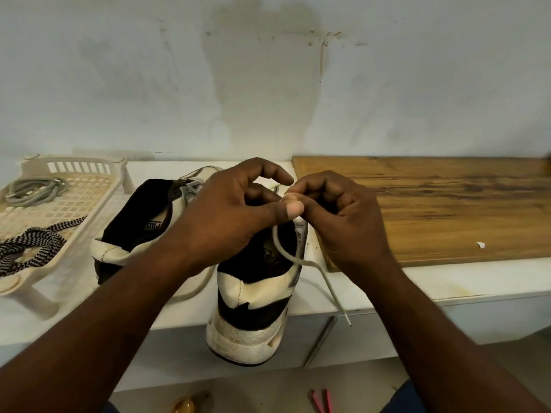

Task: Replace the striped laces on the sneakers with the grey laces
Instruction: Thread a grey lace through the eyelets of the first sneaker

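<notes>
While the left hand [226, 210] and right hand [343, 216] both pinch the grey lace [301, 259] with curled fingers [268, 169] just above the near sneaker [253, 293] at the desk [357, 290] edge, feed it flat and untwisted, with even tension. The striped laces [29, 245] already lie in the basket [98, 210].

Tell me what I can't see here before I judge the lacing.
1. Head view: near sneaker, eyelets and tongue hidden behind left hand and right hand.
2. Head view: where the grey lace enters the shoe, covered by the same hands.
3. Head view: striped laces, cut off by the left edge.
</notes>
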`<state>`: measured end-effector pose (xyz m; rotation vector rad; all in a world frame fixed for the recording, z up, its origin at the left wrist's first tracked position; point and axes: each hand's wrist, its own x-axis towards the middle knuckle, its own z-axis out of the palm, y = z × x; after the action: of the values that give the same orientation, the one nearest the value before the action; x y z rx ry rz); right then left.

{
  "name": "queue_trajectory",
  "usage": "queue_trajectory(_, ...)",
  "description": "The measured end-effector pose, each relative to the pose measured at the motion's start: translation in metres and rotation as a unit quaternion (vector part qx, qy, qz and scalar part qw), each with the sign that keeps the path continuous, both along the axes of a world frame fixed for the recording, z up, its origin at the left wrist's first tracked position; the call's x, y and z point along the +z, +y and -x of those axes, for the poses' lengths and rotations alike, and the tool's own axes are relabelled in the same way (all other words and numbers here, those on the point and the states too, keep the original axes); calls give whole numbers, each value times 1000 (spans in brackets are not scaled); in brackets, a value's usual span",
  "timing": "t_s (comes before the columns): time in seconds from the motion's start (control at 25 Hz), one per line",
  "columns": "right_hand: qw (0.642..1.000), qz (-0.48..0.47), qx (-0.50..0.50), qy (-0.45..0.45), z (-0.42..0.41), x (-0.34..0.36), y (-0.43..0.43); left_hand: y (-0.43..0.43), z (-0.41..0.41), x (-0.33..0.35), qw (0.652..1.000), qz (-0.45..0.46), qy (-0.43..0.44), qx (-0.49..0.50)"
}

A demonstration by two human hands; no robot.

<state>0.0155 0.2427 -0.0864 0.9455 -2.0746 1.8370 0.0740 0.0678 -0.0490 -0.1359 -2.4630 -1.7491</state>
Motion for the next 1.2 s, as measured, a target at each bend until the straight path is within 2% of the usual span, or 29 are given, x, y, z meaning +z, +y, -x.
queue_trajectory(0.08,999,-8,-46,-3,2,1,-2,-3,3,-1,1000,-27,-1,13)
queue_trajectory(0.16,995,-20,-101,-6,6,0,-2,-7,6,0,990,-138,-10,21)
queue_trajectory(0.32,970,-113,-214,-32,21,-11,0,-21,6,6,920,-386,-42,-57)
queue_trajectory(0.36,962,-135,-233,-36,25,-13,2,-26,6,8,905,-418,-44,-61)
queue_trajectory(0.4,961,-139,-237,-42,28,-14,4,-30,7,9,907,-416,-45,-49)
queue_trajectory(0.44,965,-128,-223,-48,29,-12,5,-32,8,9,928,-370,-38,-20)
queue_trajectory(0.52,980,-89,-165,-60,25,-9,4,-29,10,4,981,-188,-19,54)
queue_trajectory(0.56,986,-70,-137,-67,22,-7,2,-27,12,-1,992,-92,-23,79)
queue_trajectory(0.64,991,-43,-98,-80,16,-7,-2,-22,15,-13,991,93,-35,88)
queue_trajectory(0.72,994,-25,-63,-85,15,-7,-3,-17,16,-23,970,230,-17,71)
queue_trajectory(0.8,997,-7,-8,-83,15,-7,-2,-14,18,-26,961,265,21,75)
queue_trajectory(0.88,998,-2,16,-68,14,-7,-2,-14,20,-26,960,260,56,84)
queue_trajectory(1.0,995,-6,-58,-83,17,-10,-4,-15,19,-23,966,225,99,85)
queue_trajectory(1.08,985,-13,-123,-118,23,-13,-4,-17,15,-18,975,183,94,84)
queue_trajectory(1.2,971,-41,-192,-139,29,-19,-7,-26,10,-9,979,166,75,89)
